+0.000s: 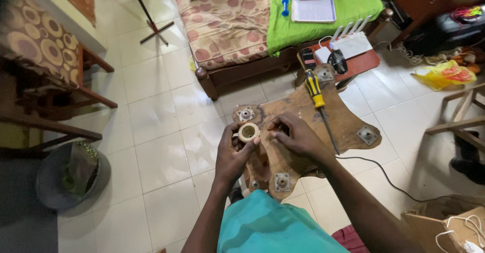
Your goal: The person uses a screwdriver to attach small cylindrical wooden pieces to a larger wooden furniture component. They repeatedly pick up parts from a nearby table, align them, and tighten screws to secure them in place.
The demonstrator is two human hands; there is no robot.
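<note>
Over the wooden slab (pixel 348 124), left hand (pixel 233 157) around tape roll (pixel 248 132), right hand (pixel 298 138) flat.

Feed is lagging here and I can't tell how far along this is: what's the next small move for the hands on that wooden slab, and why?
Probably seat the leg end squarely on the wooden slab. The left hand grips it upright, the right hand rests beside it, and the screwdriver lies unused. Four metal plates sit at the slab's edges; which one it suits I cannot tell.
</note>
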